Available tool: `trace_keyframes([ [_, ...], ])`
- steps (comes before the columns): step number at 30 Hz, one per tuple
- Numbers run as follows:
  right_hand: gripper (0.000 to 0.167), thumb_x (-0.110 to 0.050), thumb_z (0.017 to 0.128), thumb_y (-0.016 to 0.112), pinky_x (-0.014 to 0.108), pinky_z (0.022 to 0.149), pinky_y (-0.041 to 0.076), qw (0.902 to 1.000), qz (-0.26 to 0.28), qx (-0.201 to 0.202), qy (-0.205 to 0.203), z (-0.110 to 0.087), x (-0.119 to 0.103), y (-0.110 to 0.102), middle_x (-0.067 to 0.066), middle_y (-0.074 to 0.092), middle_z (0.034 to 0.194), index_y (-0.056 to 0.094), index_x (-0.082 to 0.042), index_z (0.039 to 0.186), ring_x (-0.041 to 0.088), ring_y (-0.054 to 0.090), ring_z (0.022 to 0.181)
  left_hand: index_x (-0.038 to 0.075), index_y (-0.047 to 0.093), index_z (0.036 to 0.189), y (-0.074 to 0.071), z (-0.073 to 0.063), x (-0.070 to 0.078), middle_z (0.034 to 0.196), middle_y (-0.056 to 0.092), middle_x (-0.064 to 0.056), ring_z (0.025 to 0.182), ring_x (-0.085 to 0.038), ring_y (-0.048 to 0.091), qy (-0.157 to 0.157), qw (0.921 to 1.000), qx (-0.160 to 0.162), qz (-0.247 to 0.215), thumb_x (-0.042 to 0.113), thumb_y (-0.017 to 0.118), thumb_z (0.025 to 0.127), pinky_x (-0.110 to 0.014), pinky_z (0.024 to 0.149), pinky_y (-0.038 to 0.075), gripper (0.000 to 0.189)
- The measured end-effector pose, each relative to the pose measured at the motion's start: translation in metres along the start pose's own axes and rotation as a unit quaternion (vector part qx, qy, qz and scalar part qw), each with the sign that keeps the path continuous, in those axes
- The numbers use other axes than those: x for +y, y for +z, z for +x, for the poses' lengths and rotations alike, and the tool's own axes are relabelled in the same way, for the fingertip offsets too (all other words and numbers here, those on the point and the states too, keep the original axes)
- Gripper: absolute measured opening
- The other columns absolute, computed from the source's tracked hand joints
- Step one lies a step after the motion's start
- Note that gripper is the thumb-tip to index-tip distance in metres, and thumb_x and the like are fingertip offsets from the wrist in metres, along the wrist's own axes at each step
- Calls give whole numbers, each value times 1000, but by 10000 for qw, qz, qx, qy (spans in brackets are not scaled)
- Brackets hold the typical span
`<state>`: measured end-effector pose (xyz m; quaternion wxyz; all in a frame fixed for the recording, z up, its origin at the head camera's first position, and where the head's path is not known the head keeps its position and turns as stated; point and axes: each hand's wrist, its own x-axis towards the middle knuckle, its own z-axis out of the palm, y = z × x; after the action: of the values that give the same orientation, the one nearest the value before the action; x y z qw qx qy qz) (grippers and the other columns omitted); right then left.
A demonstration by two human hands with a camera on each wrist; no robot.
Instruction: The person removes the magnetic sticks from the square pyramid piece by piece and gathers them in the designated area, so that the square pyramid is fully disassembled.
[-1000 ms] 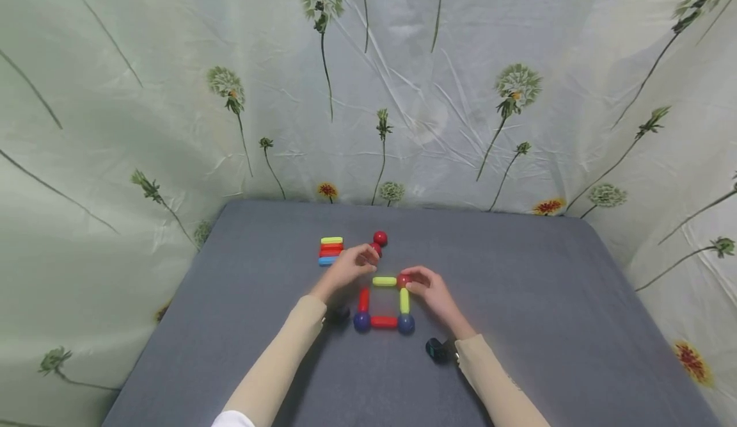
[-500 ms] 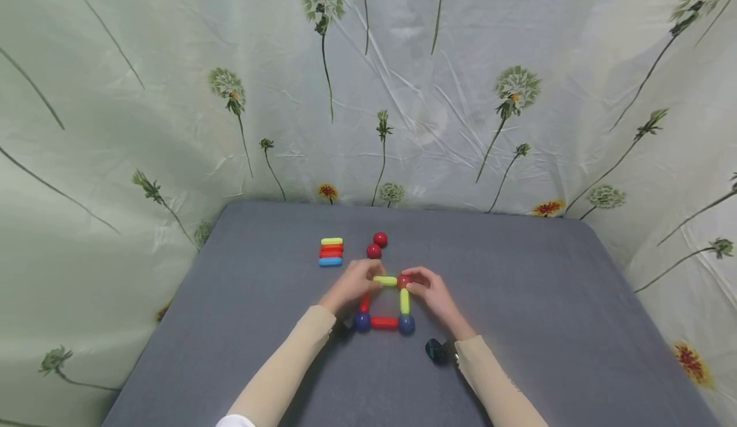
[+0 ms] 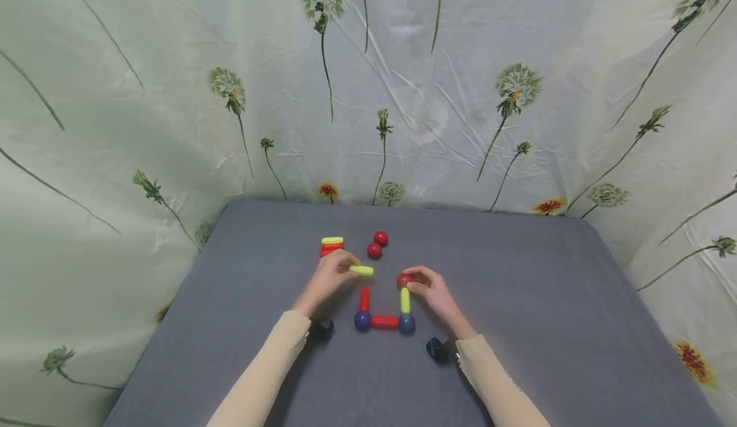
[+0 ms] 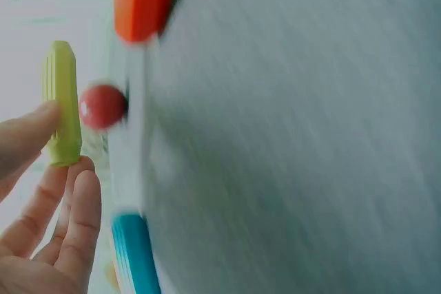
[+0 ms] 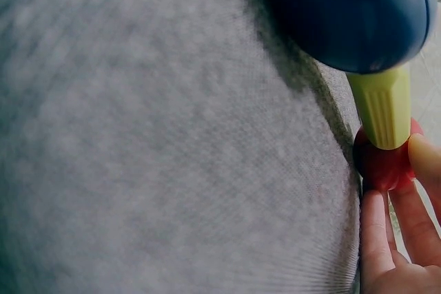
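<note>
A yellow-green rod (image 3: pixel 362 270) is pinched between thumb and fingers of my left hand (image 3: pixel 329 280), held off the cloth in the left wrist view. My right hand (image 3: pixel 433 291) grips a red ball (image 3: pixel 404 280) at the far right corner of a three-sided frame. From that ball a second yellow-green rod (image 3: pixel 405 301) runs to a blue ball (image 3: pixel 406 323). A red rod (image 3: pixel 384 322) links it to another blue ball (image 3: pixel 363 321), where an upright-lying red rod (image 3: pixel 365 299) points away with its far end free.
Two red balls (image 3: pixel 375 250) lie beyond the frame. Left of them is a row of rods (image 3: pixel 332 241), partly behind my left hand; a blue rod (image 4: pixel 136 253) shows in the left wrist view. A grey cloth (image 3: pixel 518 324) covers the table, with a flowered curtain (image 3: pixel 437 94) behind.
My left hand has taken the far yellow-green rod, pulled it away from the red ball and carried it left. My right hand stays on the ball.
</note>
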<state>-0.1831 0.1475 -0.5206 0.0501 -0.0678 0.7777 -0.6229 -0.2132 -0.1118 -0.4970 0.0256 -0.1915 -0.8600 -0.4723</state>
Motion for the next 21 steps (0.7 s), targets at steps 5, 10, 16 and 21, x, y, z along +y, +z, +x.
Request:
trace_keyframes([
  [5,26,1,89,63,25,82,47,9999,-31,-69,103,-1,-3,-1,15,63,112,63,2,115,25,57,103,4,69,85,-18,-10,-14,86,62,-5,81,-22,60,-175,9972,612,396,-1,78,75,-40,76,51,15],
  [10,27,7,89,60,23,81,46,9998,39,-195,-43,-6,-19,-3,23,61,113,59,9,115,33,56,105,1,67,82,-29,-15,-24,83,60,-10,79,-27,58,-510,9917,875,792,-5,77,74,-44,74,50,14],
  [16,29,8,89,58,20,81,45,9994,18,-329,82,-13,-37,-3,28,58,115,57,13,117,36,54,108,0,64,81,-31,-13,-29,82,56,-10,78,-28,57,-721,9875,810,1140,-6,76,74,-43,73,50,15],
  [21,27,8,88,59,21,79,46,9995,167,-280,-39,-8,-25,-2,27,60,113,58,13,115,35,55,105,1,62,81,-32,-10,-31,82,56,-10,78,-27,56,-712,9876,810,1145,-4,76,74,-42,72,50,16],
])
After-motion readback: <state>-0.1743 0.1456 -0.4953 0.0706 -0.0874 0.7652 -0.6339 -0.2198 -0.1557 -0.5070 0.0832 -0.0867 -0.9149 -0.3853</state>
